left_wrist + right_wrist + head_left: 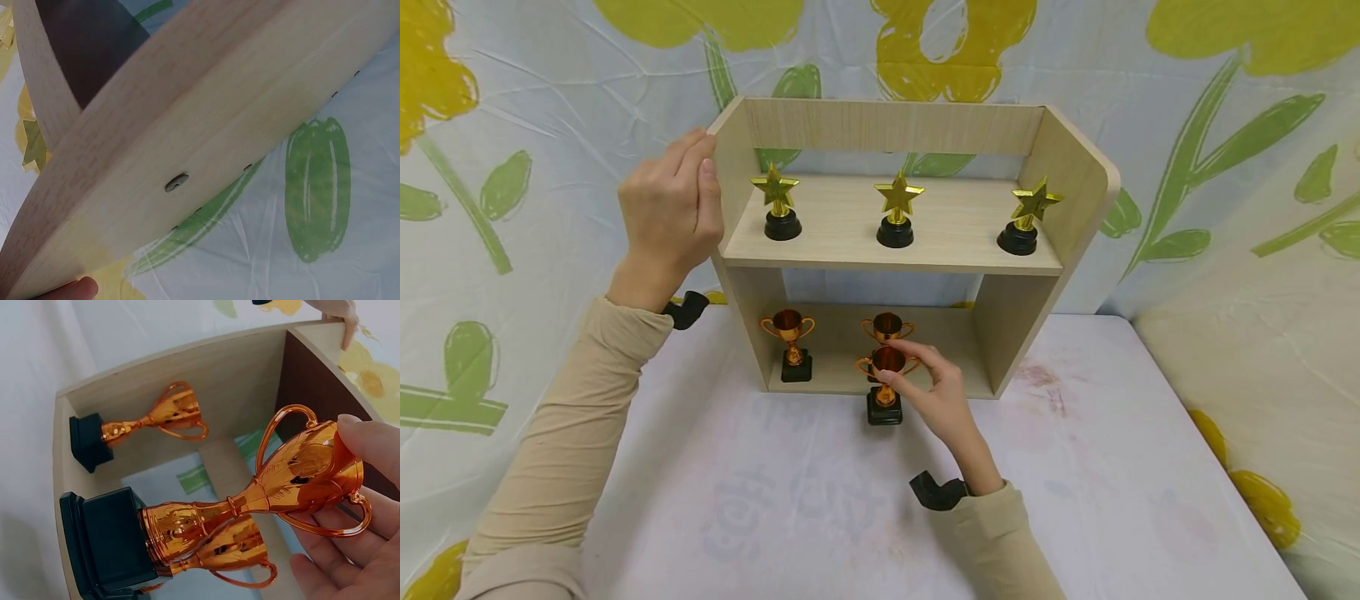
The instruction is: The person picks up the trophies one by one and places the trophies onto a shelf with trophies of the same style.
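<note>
My left hand (672, 200) holds the upper left side panel of a small two-tier wooden shelf (895, 268); in the left wrist view only a fingertip (84, 289) shows against the panel. With thumb and fingers my right hand (942, 398) pinches the cup of a bronze trophy (300, 469) with a black base, upright at the shelf's lower front edge. A second bronze trophy (887, 327) stands right behind it, partly covered. Another bronze trophy (788, 327) is on the left of the lower tier.
On the upper tier stand three gold star trophies: left (777, 190), middle (898, 198) and right (1033, 204). A white-covered table (760, 500) carries the shelf. Flower-printed cloth (550, 75) hangs behind and at the sides.
</note>
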A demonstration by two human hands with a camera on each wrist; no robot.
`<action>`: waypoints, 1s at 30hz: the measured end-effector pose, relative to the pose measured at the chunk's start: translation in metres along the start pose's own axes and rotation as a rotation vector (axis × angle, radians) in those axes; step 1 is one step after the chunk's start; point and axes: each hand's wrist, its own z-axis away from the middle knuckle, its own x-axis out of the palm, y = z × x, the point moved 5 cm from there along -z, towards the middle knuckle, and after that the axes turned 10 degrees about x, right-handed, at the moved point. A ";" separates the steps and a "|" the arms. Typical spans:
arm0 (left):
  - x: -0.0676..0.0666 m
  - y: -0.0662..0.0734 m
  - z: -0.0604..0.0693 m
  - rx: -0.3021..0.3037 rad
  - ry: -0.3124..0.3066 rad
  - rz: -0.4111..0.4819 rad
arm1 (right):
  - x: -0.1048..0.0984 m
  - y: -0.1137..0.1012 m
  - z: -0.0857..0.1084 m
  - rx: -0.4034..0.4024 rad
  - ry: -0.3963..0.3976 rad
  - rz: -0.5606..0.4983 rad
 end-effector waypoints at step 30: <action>0.000 -0.001 0.000 0.007 0.011 -0.001 | -0.029 0.045 -0.014 0.019 0.077 -0.072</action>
